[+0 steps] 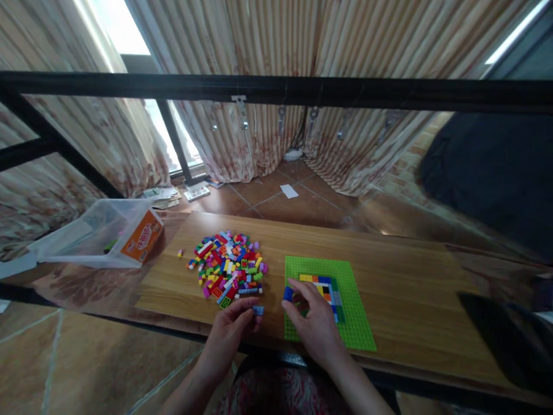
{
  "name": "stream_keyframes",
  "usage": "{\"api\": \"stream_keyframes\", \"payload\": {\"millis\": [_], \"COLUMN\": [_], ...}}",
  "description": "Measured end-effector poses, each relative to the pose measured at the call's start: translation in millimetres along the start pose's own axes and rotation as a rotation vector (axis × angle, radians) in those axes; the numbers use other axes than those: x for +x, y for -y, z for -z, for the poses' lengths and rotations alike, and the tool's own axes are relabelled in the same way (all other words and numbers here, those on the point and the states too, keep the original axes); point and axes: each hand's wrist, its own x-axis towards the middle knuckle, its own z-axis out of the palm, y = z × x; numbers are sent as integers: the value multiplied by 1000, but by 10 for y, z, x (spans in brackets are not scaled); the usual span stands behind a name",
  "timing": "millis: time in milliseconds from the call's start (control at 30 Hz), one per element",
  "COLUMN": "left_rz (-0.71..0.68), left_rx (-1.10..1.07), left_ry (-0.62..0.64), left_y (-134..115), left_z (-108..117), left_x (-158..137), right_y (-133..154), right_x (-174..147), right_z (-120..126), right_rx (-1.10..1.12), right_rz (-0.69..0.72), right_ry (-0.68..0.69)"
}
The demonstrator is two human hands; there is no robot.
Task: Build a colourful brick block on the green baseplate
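Observation:
Between the thumb and fingers of my left hand (232, 324) is a light blue toy brick (258, 310), just in front of the brick pile. My right hand (314, 320) is over the left part of a green baseplate (358, 323), its thumb and fingers closed on a dark blue brick (288, 294) near the plate's left edge. Whether that brick touches the plate I cannot tell. A square build of colored bricks (325, 280), with yellow, orange, blue and white parts, sits on the baseplate, partly covered by my right hand.
A loose pile of multicolored bricks (228, 262) lies on the wooden table (410, 288), left of the baseplate. Beyond the table's left end stands a clear plastic bin (95, 230) with an orange label. A black rail (276, 89) runs across in front of the curtains. A dark object (496, 334) is at the right.

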Motion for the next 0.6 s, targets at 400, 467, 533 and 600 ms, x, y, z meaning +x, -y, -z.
{"api": "stream_keyframes", "payload": {"millis": [400,467,533,600], "left_rz": [-634,-658,-684,-711], "left_rx": [923,968,985,982], "left_ry": [-79,-123,-172,-210], "left_y": [53,35,19,7], "left_z": [-42,-57,-89,-146], "left_x": [346,332,307,281], "right_y": [-556,-553,-533,-509], "right_x": [-74,7,122,258], "right_z": [744,736,689,619], "right_rx": [430,316,214,145], "right_rz": [-302,-230,-141,-67], "right_ry": [-292,-261,-207,-168]}}
